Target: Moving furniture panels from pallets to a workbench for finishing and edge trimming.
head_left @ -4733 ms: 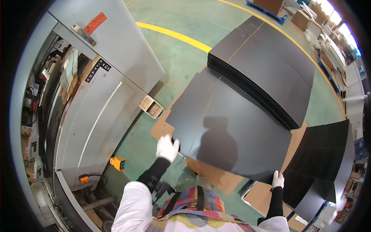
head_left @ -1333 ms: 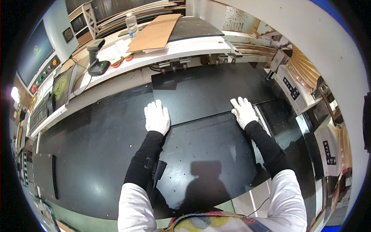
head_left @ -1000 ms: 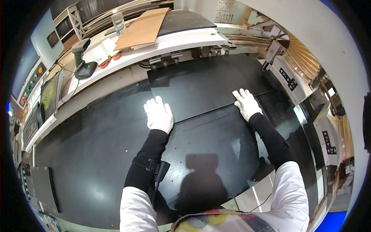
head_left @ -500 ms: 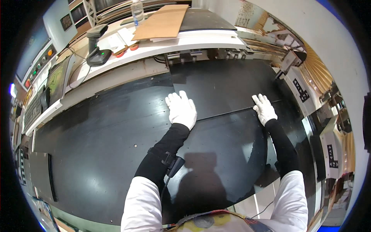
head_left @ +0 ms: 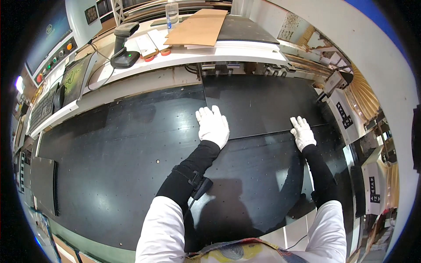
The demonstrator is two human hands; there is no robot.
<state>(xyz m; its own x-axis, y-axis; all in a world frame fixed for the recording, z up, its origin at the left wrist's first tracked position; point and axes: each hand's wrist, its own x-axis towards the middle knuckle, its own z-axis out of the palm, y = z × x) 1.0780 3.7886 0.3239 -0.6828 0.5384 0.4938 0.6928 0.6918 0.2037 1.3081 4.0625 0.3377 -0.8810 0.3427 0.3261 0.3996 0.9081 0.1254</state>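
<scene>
A dark flat rectangular panel (head_left: 263,101) lies on the black worktable (head_left: 131,175), against a row of metal clamps (head_left: 223,69) at its far side. My left hand (head_left: 213,126), in a white glove, rests flat at the panel's near left corner with the fingers stretched out. Farther right, my right hand (head_left: 302,133), gloved the same way, lies across the panel's near edge, fingertips on its surface. Neither hand grasps anything; both are open. A strapped black device (head_left: 201,186) with a cable sits on my left forearm.
Beyond the table, a white shelf holds a handheld scanner on its stand (head_left: 125,48), a brown board (head_left: 199,28) and a clear bottle (head_left: 172,15). A keyboard (head_left: 44,107) and screen (head_left: 48,33) stand left. White machine housings (head_left: 344,116) border the right. Dark strips (head_left: 44,184) lie left.
The whole view has shifted slightly, so everything sits a little lower and mostly farther right. Both hands stay at about the same places on the panel, which shows no clear movement.
</scene>
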